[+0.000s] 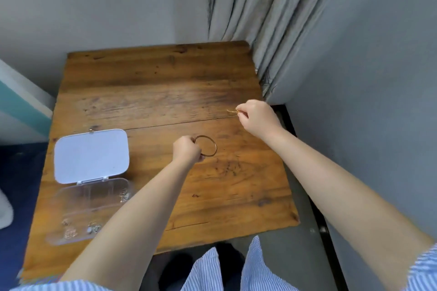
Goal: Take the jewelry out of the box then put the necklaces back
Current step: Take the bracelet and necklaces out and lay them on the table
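Your left hand (pixel 186 149) is gripping the bangle (pixel 208 146) at table (pixel 151 92) centre. Your right hand (pixel 259 117), at two o'clock, is pinching a thin gold piece (pixel 232 111). The box (pixel 94 198) is lying open at eight o'clock.

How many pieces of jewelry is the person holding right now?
2: a round gold bangle in the left hand, and a thin gold piece pinched in the right hand. More jewelry may be hidden in either fist.

Bare forearms, short sleeves (pixel 423 267) — blue-and-white pinstripe, matching the striped trousers (pixel 257 267).
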